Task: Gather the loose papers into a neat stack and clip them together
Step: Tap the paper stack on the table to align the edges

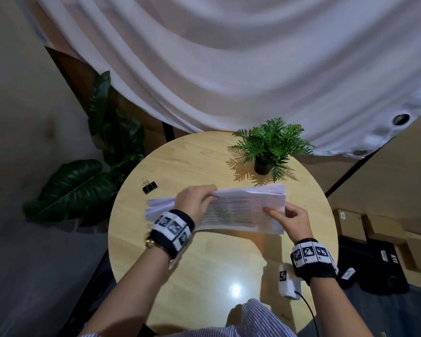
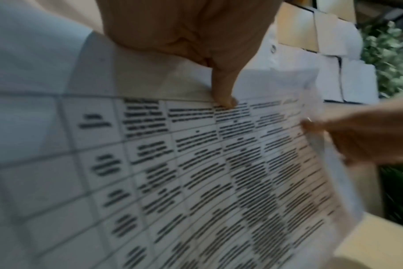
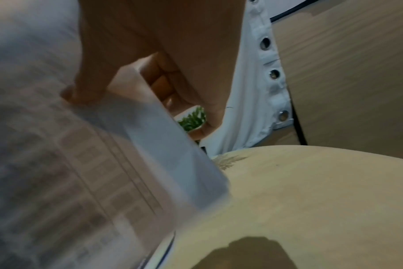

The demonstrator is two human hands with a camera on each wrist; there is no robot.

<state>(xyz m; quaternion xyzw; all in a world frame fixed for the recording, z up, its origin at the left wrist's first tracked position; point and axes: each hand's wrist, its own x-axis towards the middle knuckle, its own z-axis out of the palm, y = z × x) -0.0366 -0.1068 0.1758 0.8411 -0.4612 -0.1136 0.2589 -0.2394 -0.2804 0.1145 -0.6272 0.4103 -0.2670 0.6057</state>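
Head view: a person stands over a round wooden table point(image 1: 204, 276), holding a stack of printed papers point(image 1: 243, 210) with both hands, lifted and tilted above the tabletop. The left hand point(image 1: 195, 203) grips the stack's far long edge, fingers curled over the top and the thumb pressed on the printed face. The right hand point(image 1: 293, 221) pinches the right short edge, thumb flat on the top sheet and the other fingers curled behind. More sheets fan out unevenly beyond the left hand's knuckles.

A black binder clip point(image 1: 149, 185) lies on the table, apart from the papers, out past the left hand's fingers.

A small potted fern point(image 1: 270, 144) stands beyond the papers, further out than both sets of fingertips.

Left wrist view: the top sheet carries a ruled table of text, too blurred to read; the left thumb point(image 2: 223, 91) presses near its upper edge.

Right wrist view: the right thumb point(image 3: 87, 87) lies on the sheet, with curled fingers point(image 3: 163, 81) behind the paper's edge.
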